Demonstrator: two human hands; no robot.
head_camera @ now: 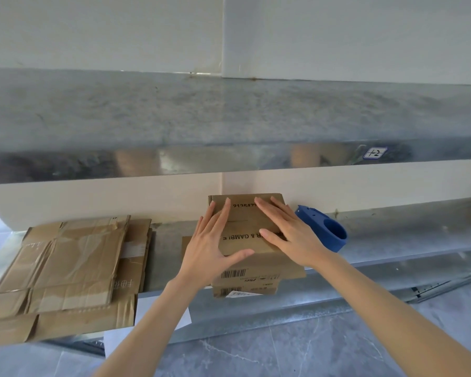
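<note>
Both hands lie flat and spread, side by side, the left hand [212, 240] and right hand [288, 232] pressing on the folded carton [245, 221] topping a small stack near the shelf's [392, 232] front edge, beside a blue tape dispenser [329, 229]. It is probably light, stiff, slightly slick cardboard. It is best pinched at its side edges.

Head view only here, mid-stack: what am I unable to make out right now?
Print on the top box: head view, partly covered by the left hand and right hand pressing flat on it.
The lower boxes in the stack: only front edges show under the top box; count unclear.
The blue tape dispenser: its left part behind the right hand.
The flattened cardboard pile: cut off by the left edge.
</note>
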